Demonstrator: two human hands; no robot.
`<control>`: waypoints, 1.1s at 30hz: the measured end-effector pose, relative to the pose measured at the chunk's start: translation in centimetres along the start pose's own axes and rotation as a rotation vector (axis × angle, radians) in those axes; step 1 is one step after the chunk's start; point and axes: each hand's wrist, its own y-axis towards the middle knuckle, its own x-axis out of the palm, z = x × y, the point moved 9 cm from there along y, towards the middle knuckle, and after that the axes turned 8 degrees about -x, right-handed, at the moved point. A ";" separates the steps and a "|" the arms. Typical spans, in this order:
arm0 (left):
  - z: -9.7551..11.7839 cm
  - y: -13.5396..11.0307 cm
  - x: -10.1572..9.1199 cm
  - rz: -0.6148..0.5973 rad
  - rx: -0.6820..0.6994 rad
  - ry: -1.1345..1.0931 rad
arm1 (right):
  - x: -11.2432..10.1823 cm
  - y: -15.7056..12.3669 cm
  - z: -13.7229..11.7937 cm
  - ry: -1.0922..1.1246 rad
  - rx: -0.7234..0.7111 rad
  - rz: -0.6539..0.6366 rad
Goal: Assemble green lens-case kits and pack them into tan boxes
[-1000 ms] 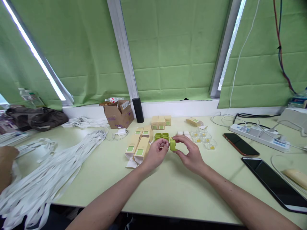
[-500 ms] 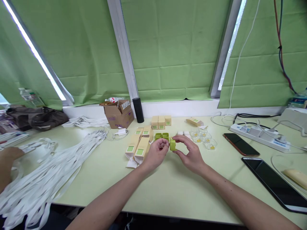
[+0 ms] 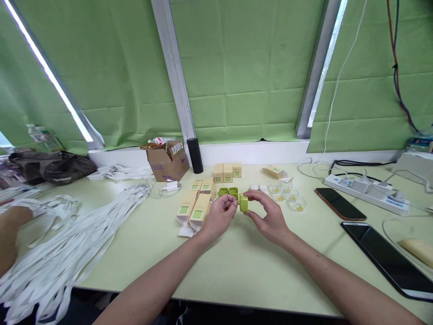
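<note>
Between its thumb and fingers, my right hand (image 3: 269, 219) holds a small green case (image 3: 243, 203) upright above the table. Just left of the case, my left hand (image 3: 218, 219) has its thumb and fingertips pinched together. Whatever is in that pinch is too small to make out. Behind my left fingers stand open green case halves (image 3: 233, 191), partly hidden. Several cream boxes with green squares (image 3: 200, 210) lie beside my left hand, the front ones with flaps open. Clear plastic pieces with yellow spots (image 3: 297, 205) rest beyond my right hand.
More cream boxes (image 3: 223, 173) stand at the back near a black cylinder (image 3: 194, 155) and a cardboard box (image 3: 168, 162). White straps (image 3: 77, 243) cover the left side, with another person's hand (image 3: 15, 230) there. Phones (image 3: 340, 204) and a power strip (image 3: 368, 192) lie right.
My hands stay almost in place; the green case has turned slightly in my right fingers. At the far left, the other person's hand has shifted among the white straps.
</note>
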 end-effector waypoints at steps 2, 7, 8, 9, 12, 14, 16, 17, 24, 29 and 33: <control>-0.2 0.2 -0.2 0.007 -0.005 0.000 | -0.1 0.0 0.1 0.004 0.008 0.000; -0.3 0.2 -0.4 0.022 -0.008 0.011 | -0.1 -0.1 0.3 0.006 0.019 0.003; -0.3 0.2 -0.4 0.025 -0.007 0.014 | -0.1 -0.1 0.3 0.007 0.020 0.005; -0.2 0.2 -0.4 0.027 -0.006 0.017 | -0.2 -0.1 0.3 0.008 0.022 0.007; -0.1 0.1 -0.6 0.033 0.004 0.018 | -0.2 -0.1 0.4 0.013 0.025 0.012; -0.1 0.2 -0.7 0.035 0.004 0.014 | -0.3 0.0 0.4 0.013 0.027 0.015; -0.2 0.2 -0.8 0.039 -0.001 0.010 | -0.3 0.0 0.4 0.009 0.031 0.017; -0.2 0.2 -0.9 0.042 -0.005 0.008 | -0.3 0.0 0.4 0.006 0.033 0.016; 0.3 0.2 -1.0 0.059 0.018 -0.001 | -0.4 0.1 0.3 0.012 0.041 0.014; 1.2 -0.3 -1.7 0.107 0.131 0.006 | -0.7 0.3 0.4 -0.028 0.046 0.010; 2.4 -1.4 -2.0 0.147 0.304 0.164 | -0.6 0.2 0.2 -0.092 -0.003 -0.014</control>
